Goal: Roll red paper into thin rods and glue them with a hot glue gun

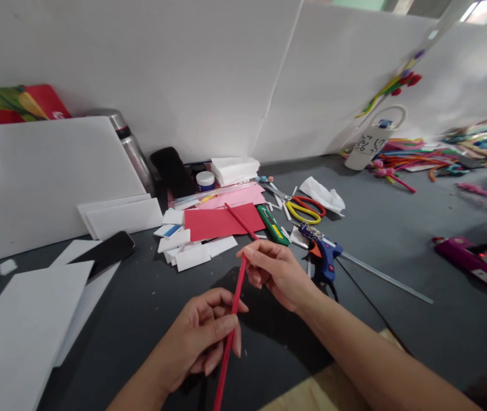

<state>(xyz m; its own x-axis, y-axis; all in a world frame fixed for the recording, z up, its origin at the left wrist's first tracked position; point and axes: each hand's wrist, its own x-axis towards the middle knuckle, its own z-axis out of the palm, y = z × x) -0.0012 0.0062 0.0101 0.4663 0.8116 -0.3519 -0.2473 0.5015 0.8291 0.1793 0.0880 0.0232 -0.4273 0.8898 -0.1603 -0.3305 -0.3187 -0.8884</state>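
A long, narrow red strip [225,359] runs up from the bottom edge between my hands; whether it is folded paper or another material I cannot tell. My left hand [207,334] pinches its middle between thumb and fingers. At its upper end, my right hand [275,268] grips it with thumb and forefinger. Just beyond the right fingertips, a thin red piece [241,221] slants across a red sheet [205,224]; I cannot see whether it joins the held strip. A green utility knife [272,224] and a blue glue gun [327,258] with a clear glue stick lie near my right hand.
Scissors [305,210] with red and yellow handles lie behind the glue gun. White card pieces [193,257], a phone [106,251] and a white board [25,337] are on the left. A white tumbler [369,145] and a purple power strip [474,262] stand right. A white partition [192,74] closes the back.
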